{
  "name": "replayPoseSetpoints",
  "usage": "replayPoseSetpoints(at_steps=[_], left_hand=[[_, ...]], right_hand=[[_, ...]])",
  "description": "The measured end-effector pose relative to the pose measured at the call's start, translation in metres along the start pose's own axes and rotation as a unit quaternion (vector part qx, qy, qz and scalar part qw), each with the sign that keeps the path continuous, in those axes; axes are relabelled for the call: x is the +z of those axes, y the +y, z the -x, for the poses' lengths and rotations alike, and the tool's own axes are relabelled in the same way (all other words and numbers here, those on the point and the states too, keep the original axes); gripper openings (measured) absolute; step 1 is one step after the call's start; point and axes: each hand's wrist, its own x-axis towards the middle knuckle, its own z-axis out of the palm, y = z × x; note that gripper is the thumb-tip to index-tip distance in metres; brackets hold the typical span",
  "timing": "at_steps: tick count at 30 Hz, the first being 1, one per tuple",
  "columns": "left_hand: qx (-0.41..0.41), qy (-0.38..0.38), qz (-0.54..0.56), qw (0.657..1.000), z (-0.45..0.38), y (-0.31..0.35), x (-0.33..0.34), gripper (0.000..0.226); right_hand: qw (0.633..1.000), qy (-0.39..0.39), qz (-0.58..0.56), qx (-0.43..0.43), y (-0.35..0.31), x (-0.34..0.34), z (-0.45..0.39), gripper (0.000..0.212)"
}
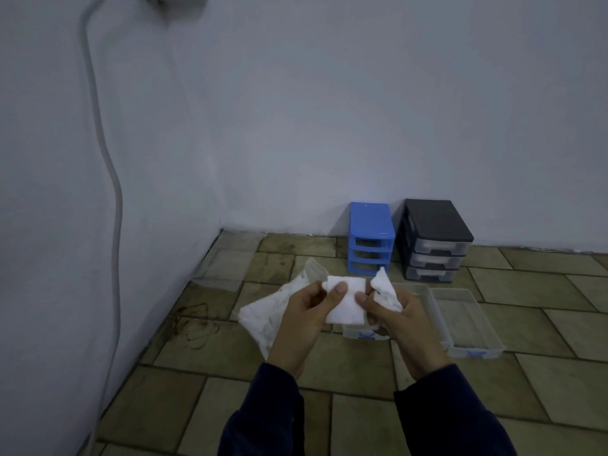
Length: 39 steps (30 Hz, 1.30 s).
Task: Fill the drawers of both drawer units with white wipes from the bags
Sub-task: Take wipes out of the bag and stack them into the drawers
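My left hand (301, 312) pinches a flat wipe (345, 302) by thumb and fingers, with the bag (263, 319) of wipes pressed behind the same palm. My right hand (391, 312) nips the wipe's other edge and also clutches a crumpled wipe (386, 291). Both hover above the floor (378, 406), over the near end of a clear drawer (418, 294); a second drawer (467, 319) lies just beside it. Both look unfilled. The blue unit (371, 238) shows open slots; the black unit (434, 240) stands beside it at the wall. Risks, in my judgement: the overloaded right hand drops its crumpled wipe onto the stained tiles; the bag slips and spills; pulling both edges tears the wipe.
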Motion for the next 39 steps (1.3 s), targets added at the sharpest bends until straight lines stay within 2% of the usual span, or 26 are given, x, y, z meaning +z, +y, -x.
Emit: replayPoseSetpoints(at_steps=[1,3,6,9,17,21,22,27,32,39], left_hand=[[-0.004,-0.001,-0.006,1.0,0.0,0.002,0.0,0.02],[-0.003,0.001,-0.022,1.0,-0.002,0.002,-0.002,0.027],[0.037,-0.021,-0.043,0.998,-0.002,0.0,-0.004,0.022],[0.071,-0.037,-0.064,0.995,-0.003,-0.004,-0.004,0.023],[0.103,0.01,-0.059,0.993,-0.004,-0.004,-0.003,0.017],[0.085,0.061,-0.037,0.994,-0.006,-0.006,-0.005,0.019],[0.082,0.069,-0.037,0.994,-0.006,-0.006,-0.006,0.017],[0.04,0.097,-0.029,0.994,-0.007,-0.01,-0.01,0.014],[0.037,0.058,-0.04,0.997,-0.002,-0.006,-0.006,0.022],[0.005,0.038,-0.006,0.999,-0.002,-0.005,-0.005,0.021]], right_hand=[[1.0,-0.004,-0.005,0.007,0.0,-0.001,0.001,0.009],[1.0,-0.01,-0.015,0.023,0.0,-0.002,0.001,0.024],[0.998,-0.011,-0.047,0.038,0.0,-0.002,0.0,0.043],[0.997,-0.014,-0.054,0.048,0.0,-0.002,0.0,0.051],[0.998,-0.003,-0.061,0.026,0.002,-0.001,-0.001,0.046],[0.998,0.0,-0.059,0.012,0.001,-0.003,0.0,0.018],[0.998,0.004,-0.06,0.009,0.0,-0.003,0.0,0.016],[0.997,0.016,-0.069,-0.007,-0.004,-0.005,0.0,0.026],[1.0,0.009,-0.016,-0.023,-0.003,0.0,0.001,0.014],[0.999,0.023,0.012,-0.029,-0.003,0.005,0.001,0.016]])
